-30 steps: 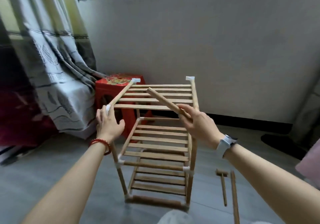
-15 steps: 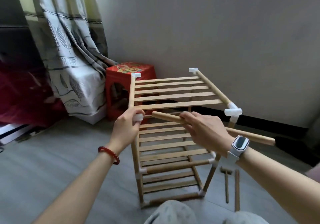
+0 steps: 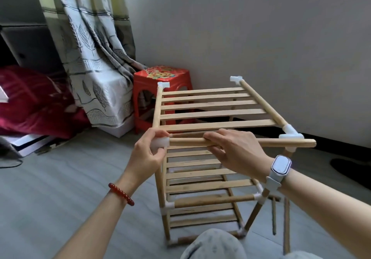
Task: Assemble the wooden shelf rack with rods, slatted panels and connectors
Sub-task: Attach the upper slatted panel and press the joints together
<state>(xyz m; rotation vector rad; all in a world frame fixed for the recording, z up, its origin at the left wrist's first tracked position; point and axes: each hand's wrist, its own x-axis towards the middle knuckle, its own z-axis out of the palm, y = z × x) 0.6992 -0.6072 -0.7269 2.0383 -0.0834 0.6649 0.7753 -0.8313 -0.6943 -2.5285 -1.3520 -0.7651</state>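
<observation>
The rod (image 3: 241,142) now lies level along the near edge of the top slatted panel (image 3: 212,108), its left end at the white connector (image 3: 160,142), no longer short of it. The left hand (image 3: 147,154) has its grip pinching that connector; the right hand (image 3: 236,152) has its grip curled over the rod.

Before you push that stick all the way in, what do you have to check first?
1. Left hand holds the white corner piece: ok.
2. Right hand grips the stick: ok.
3. Stick's left end meets the corner piece: ok; how deep it sits: cannot tell.
4. Stick's right end is in the right corner piece: not ok, it passes in front and sticks out beyond.
5. Top shelf sits level: cannot tell.
</observation>
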